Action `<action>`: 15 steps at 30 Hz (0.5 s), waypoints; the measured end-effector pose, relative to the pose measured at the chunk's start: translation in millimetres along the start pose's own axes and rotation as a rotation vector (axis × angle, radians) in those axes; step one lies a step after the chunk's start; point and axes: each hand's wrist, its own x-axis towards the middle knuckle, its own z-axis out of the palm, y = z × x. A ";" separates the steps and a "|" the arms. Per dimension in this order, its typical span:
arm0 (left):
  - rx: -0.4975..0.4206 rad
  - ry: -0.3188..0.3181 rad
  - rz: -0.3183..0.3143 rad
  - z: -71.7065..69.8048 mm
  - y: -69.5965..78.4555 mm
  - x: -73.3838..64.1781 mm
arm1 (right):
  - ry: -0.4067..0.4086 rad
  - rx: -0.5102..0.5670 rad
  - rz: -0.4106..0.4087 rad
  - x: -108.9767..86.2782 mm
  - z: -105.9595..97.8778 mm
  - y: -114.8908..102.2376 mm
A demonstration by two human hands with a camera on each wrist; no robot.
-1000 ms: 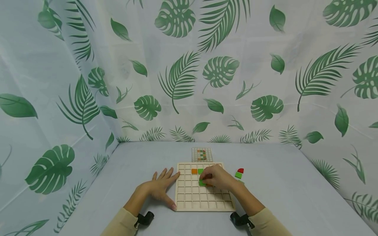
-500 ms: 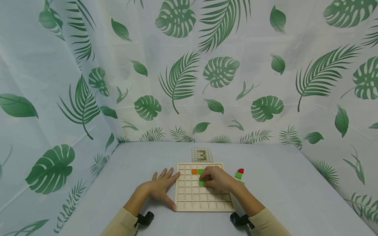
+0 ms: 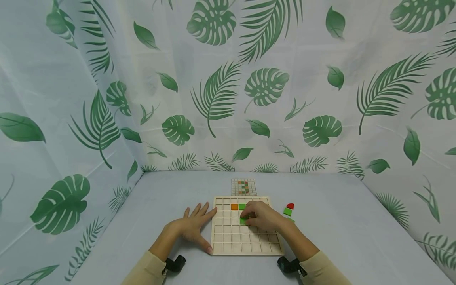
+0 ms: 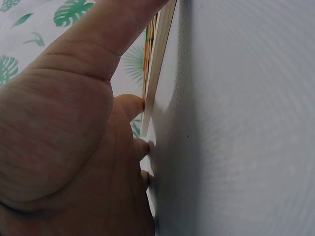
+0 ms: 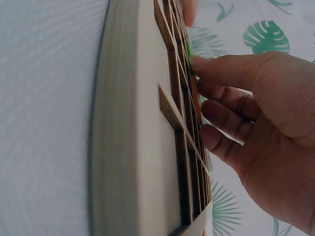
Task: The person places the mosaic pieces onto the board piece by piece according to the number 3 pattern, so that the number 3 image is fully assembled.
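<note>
A wooden grid board lies flat on the table. My left hand is spread along its left side, index fingertip at the edge and thumb at the near left corner. Over the board's middle, my right hand pinches a green square tile low in a cell. In the right wrist view, thumb and curled fingers stand close at the grid, with a bit of orange tile beside them. An orange tile and another green tile sit in an upper row; the right hand hides cells behind it.
Right of the board lie a red quarter-round piece and a green tile, with another green piece partly behind the right wrist. A small printed pattern card lies beyond the board's far edge. A leaf-patterned curtain surrounds the table.
My right fingers have shifted slightly over the green tile, and the orange that showed under them a second ago is now covered in the head view. The left hand stays put.
</note>
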 end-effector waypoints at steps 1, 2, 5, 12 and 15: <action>-0.003 0.000 0.001 -0.2 0.0 -0.2 | -0.002 0.000 -0.003 -0.2 -0.1 -0.1; -0.003 0.001 0.002 -0.3 0.2 -0.4 | -0.004 0.002 -0.004 -0.4 -0.1 -0.1; -0.001 0.004 0.004 -0.1 0.3 -0.3 | -0.006 0.002 -0.003 -0.8 -0.2 0.1; 0.006 0.004 -0.009 0.8 0.5 1.1 | -0.004 0.004 -0.001 0.0 0.7 1.9; 0.007 0.003 -0.014 1.0 0.7 2.0 | -0.001 0.010 -0.004 -0.1 0.5 2.7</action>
